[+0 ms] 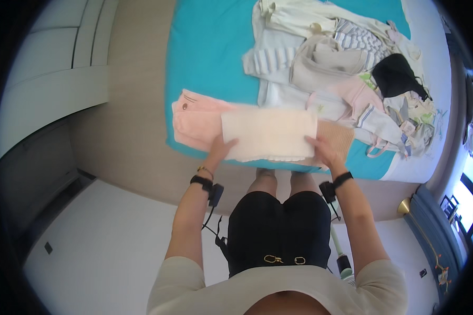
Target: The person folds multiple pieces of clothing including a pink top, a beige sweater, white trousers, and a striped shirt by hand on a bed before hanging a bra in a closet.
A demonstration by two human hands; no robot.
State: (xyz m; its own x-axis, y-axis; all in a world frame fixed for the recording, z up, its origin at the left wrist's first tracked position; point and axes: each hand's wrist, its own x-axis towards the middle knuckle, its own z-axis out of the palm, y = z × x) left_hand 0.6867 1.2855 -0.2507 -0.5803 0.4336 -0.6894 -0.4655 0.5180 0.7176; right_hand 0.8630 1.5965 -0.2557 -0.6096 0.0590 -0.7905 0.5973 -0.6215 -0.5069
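A pale cream cloth, folded into a rectangle, is held level between both hands above the near edge of the bed. My left hand grips its left side and my right hand grips its right side, thumbs on top. Partly under it lies a folded pink garment with dark stitched marks. A ribbed tan garment shows beyond my right hand. The cloth hides part of both.
A loose heap of clothes, with striped, grey, pink and white pieces, covers the bed's right side. A black garment lies on it. Beneath is a turquoise sheet. White cabinets stand at left.
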